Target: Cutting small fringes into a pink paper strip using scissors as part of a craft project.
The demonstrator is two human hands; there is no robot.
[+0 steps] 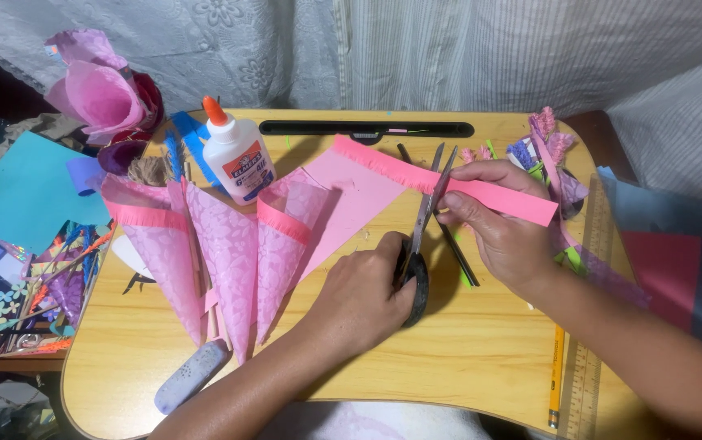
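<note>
My left hand [363, 293] grips the black handles of a pair of scissors [426, 213]; its blades point up and meet the edge of a pink paper strip [448, 181]. My right hand [501, 220] pinches that strip just right of the blades and holds it level above the wooden lap table [465, 350]. The strip's left part is fringed with fine cuts. Three pink patterned paper cones [228, 253] lie to the left of my left hand.
A white glue bottle with an orange cap [237, 155] stands at the back left. A yellow pencil [557, 371] and a clear ruler [587, 358] lie at the right. Paper flowers [102, 90], coloured sheets [33, 191] and scraps crowd the left side.
</note>
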